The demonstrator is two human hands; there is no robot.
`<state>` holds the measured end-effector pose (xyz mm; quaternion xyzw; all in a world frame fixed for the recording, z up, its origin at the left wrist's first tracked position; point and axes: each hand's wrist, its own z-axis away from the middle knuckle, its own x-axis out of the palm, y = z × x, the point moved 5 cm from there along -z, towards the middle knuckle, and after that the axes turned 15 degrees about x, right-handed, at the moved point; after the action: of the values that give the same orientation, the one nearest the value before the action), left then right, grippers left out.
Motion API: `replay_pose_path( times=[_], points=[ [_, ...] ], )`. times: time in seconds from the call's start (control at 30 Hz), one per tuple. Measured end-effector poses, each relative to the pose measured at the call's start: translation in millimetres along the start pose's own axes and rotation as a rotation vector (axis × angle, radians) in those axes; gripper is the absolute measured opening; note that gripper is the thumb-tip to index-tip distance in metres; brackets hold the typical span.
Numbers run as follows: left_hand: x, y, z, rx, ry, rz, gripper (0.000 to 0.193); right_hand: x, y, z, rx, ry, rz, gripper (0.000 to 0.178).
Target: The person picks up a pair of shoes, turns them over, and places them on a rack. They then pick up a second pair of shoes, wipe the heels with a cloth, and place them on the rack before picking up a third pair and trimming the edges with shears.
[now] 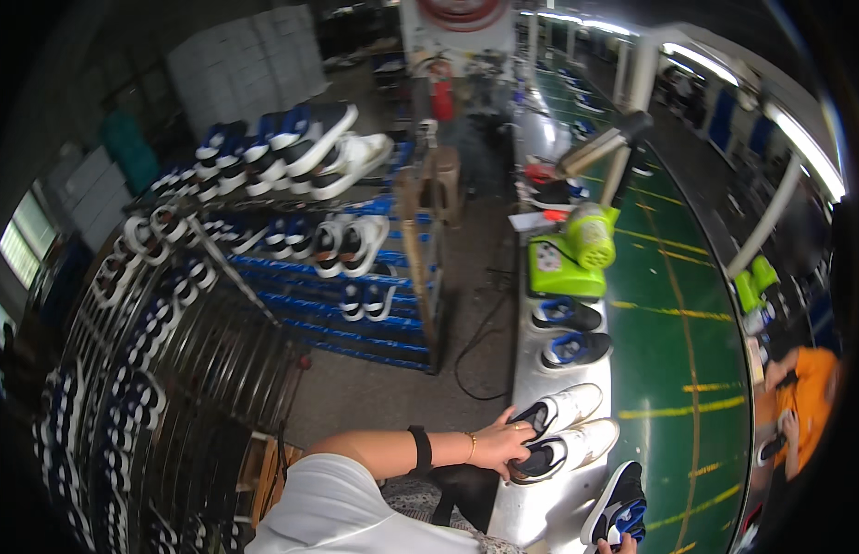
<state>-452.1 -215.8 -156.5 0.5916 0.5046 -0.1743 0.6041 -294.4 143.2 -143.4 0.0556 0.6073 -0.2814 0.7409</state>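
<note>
Left hand (498,446) on white shoes (588,440) (grip unclear), right hand (619,547) closed on black shoe (618,494)

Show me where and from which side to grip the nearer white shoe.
Probably best by its dark heel collar, from the left, where the left hand is: the nearer white shoe sits sole down, heel leftward, toe pointing toward the green surface.

Metal bench (537,510) with white shoes (582,443), dark shoes (591,349), green machine (577,279), perhaps another shoe (555,196) beyond
</note>
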Motion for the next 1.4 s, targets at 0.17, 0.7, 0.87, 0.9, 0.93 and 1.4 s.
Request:
replay_pose_path(
  times=[0.17, 0.7, 0.87, 0.9, 0.93, 1.4],
  points=[
    [-125.9, 25.4, 125.0, -0.155, 0.477, -0.357, 0.041, 63.0, -95.0, -25.4, -0.147, -0.114, 0.319, 0.058],
    [-173.2, 132.5, 445.8, -1.671, 1.170, -1.074, 0.050, 165.0, -87.6, -148.0, -0.951, -0.043, 0.274, 0.054],
    [-131.2, 175.1, 470.7, -1.777, 1.089, -1.274, 0.044, 138.9, -195.6, -92.0, -1.008, -0.264, 0.193, 0.055],
    [-127.8, 181.7, 473.3, -1.803, 1.090, -1.273, 0.044, 133.9, -221.4, -84.6, -1.023, -0.307, 0.183, 0.055],
    [-128.8, 187.7, 477.0, -1.816, 1.093, -1.279, 0.044, 127.6, -246.9, -76.0, -1.040, -0.350, 0.174, 0.056],
    [-241.1, 244.9, 646.0, -2.038, 0.984, -1.680, 0.042, 92.7, -715.7, 181.6, -1.795, -0.539, 0.094, 0.053]
  ],
)
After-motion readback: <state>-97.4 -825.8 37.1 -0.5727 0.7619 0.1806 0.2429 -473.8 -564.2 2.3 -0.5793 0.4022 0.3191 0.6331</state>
